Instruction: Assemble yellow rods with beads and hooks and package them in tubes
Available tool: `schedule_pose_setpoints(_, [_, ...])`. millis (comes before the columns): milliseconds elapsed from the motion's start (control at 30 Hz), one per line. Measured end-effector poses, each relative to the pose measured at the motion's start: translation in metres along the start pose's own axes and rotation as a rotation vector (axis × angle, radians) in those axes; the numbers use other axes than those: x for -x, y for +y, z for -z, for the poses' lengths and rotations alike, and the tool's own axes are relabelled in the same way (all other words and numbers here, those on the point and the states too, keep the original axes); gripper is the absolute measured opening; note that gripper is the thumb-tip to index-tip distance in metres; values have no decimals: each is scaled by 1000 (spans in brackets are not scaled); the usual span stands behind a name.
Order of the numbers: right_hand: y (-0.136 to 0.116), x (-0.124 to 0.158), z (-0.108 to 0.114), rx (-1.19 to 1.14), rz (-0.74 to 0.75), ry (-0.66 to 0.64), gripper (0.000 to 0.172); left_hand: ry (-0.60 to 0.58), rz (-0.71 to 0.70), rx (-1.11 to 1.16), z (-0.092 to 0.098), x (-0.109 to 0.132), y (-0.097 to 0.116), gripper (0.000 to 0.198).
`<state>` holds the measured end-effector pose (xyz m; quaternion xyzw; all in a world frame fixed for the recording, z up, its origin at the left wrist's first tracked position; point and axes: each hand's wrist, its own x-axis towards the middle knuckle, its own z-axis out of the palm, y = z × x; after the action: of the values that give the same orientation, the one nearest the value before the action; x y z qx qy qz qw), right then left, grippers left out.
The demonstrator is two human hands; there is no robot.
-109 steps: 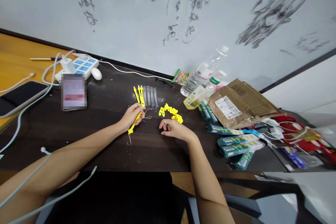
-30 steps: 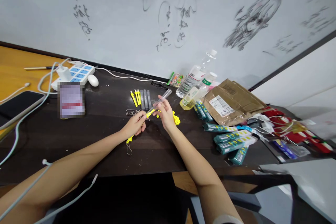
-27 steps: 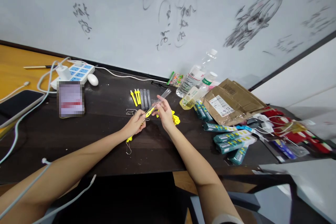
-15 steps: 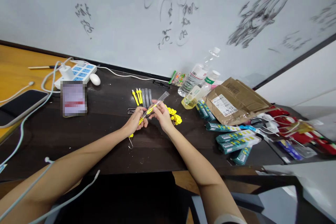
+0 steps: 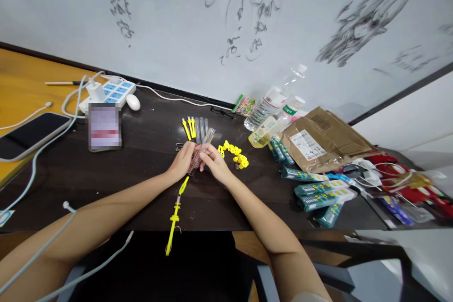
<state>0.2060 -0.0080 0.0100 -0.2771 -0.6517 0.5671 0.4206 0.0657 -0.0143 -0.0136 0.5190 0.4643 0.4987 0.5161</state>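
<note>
My left hand (image 5: 182,161) and my right hand (image 5: 215,163) meet over the dark desk, fingers closed around a clear plastic tube (image 5: 209,138) that slants up to the right. From beneath them a jointed yellow plastic piece (image 5: 174,218) with thin metal hooks trails down past the desk's front edge. Just behind the hands lie several yellow sticks (image 5: 191,127) and more clear tubes (image 5: 202,125) side by side. A metal clip (image 5: 180,146) sits left of my left hand. To the right is a curved cluster of small yellow parts (image 5: 241,161). My fingers hide the tube's lower end.
Bottles (image 5: 264,107), a brown parcel (image 5: 320,137) and several green boxes (image 5: 323,198) crowd the right side. On the left are a power strip (image 5: 115,90), a white mouse (image 5: 133,102), a phone (image 5: 33,134) and a blurred-out device (image 5: 104,127). White cables (image 5: 33,165) cross the left side.
The yellow piece, earlier mostly covered by my hands and the tube, now stretches out below them towards me. My hands have closed nearer together on the tube. The view has shifted slightly.
</note>
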Motion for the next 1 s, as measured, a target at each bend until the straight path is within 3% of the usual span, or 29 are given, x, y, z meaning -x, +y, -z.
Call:
schedule_pose_setpoints(167, [3, -1, 2, -4, -32, -6, 29, 25, -72, -66, 4, -3, 3, 32])
schedule_pose_setpoints(267, [5, -2, 3, -15, -40, 12, 29, 74, -196, -208, 15, -7, 24, 24])
schedule_pose_setpoints(333, [7, -3, 5, -20, -49, 39, 29, 7, -268, -420, 24, -3, 46, 25])
schedule_pose_setpoints(433, [9, -5, 9, -28, -69, 89, 28, -212, -228, -828, 30, 24, 74, 36])
schedule_pose_setpoints(500, [10, -7, 12, -38, -82, 105, 30, -330, -150, -1019, 27, 53, 79, 40])
schedule_pose_setpoints(633, [12, -8, 14, -55, -98, 111, 31, -408, 27, -1265, 22, 100, 62, 27])
schedule_pose_setpoints(700, [13, -8, 14, -64, -108, 115, 31, -466, -6, -1296, 25, 107, 54, 13])
schedule_pose_setpoints(833, [12, -9, 14, -129, -122, 185, 33, -523, -65, -1377, 34, 92, 54, 17])
schedule_pose_setpoints(1000, [12, -14, 24, -288, -95, 394, 34, -369, -155, -1171, 34, 40, 58, 20])
